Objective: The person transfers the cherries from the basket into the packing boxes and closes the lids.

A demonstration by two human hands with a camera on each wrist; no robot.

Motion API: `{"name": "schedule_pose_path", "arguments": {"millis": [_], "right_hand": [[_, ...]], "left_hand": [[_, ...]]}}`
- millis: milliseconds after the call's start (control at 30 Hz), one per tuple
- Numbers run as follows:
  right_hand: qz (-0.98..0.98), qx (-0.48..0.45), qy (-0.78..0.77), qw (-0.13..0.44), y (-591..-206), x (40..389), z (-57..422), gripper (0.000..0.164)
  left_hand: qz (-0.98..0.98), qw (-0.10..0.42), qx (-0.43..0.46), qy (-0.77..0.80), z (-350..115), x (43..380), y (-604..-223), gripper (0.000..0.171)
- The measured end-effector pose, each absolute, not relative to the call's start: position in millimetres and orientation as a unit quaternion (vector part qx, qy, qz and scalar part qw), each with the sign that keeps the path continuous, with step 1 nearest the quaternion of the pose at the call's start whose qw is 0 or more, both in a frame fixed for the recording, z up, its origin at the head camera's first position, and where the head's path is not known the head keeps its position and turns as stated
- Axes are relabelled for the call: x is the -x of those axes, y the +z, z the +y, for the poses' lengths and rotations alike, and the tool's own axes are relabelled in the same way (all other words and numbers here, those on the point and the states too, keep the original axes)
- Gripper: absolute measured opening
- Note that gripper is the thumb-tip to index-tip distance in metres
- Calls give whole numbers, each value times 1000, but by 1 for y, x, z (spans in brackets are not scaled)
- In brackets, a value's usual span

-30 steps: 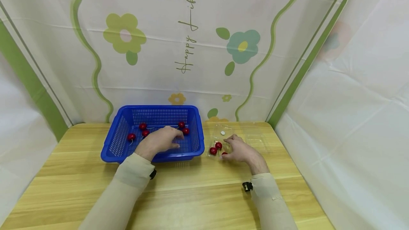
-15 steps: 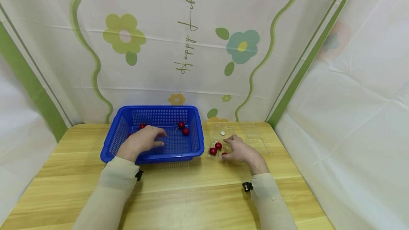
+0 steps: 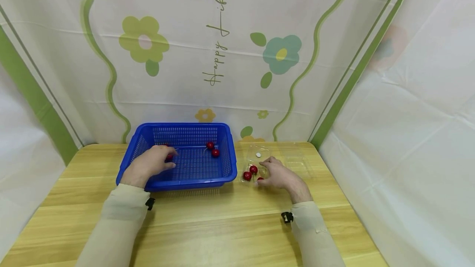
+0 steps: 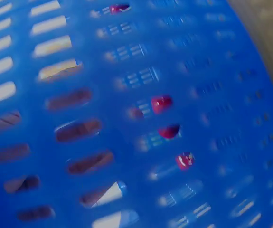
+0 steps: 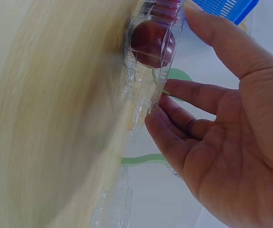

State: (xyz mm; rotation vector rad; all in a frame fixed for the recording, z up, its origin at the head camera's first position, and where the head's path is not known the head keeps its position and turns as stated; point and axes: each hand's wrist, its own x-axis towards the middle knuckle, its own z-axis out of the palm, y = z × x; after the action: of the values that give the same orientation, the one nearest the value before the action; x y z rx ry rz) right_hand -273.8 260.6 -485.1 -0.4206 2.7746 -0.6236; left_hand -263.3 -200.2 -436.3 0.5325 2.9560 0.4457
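My left hand (image 3: 146, 165) reaches over the blue plastic basket (image 3: 182, 125), thumb and fingers apart, above its left part. A red cherry (image 3: 169, 157) shows just past the fingers; two more cherries (image 3: 215, 153) lie at the basket's right. In the left wrist view, the slotted basket wall (image 4: 103, 85) hides the hand, with red cherries (image 4: 162, 104) visible through the slots. My right hand (image 3: 278, 175) holds a clear plastic box (image 5: 141, 114) by its edges, thumb on one side, fingertips on the other. Red cherries (image 3: 247, 175) lie in the box.
Behind the box is a clear flap with a white round spot (image 3: 258, 155). Another clear plastic container (image 3: 295, 160) stands to the right. The wooden table (image 3: 222, 230) runs back to a flower-printed curtain (image 3: 237, 94).
My left hand has moved left across the basket, from its middle to its left part, uncovering the basket floor and covering cherries on the left. My right hand stays at the box.
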Motion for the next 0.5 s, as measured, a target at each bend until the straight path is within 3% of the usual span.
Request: {"name": "schedule_pose_path", "arguments": {"millis": [500], "right_hand": [[957, 146, -214, 132, -485, 273, 260, 91]], "left_hand": [[980, 72, -135, 129, -233, 282, -466, 50]]}}
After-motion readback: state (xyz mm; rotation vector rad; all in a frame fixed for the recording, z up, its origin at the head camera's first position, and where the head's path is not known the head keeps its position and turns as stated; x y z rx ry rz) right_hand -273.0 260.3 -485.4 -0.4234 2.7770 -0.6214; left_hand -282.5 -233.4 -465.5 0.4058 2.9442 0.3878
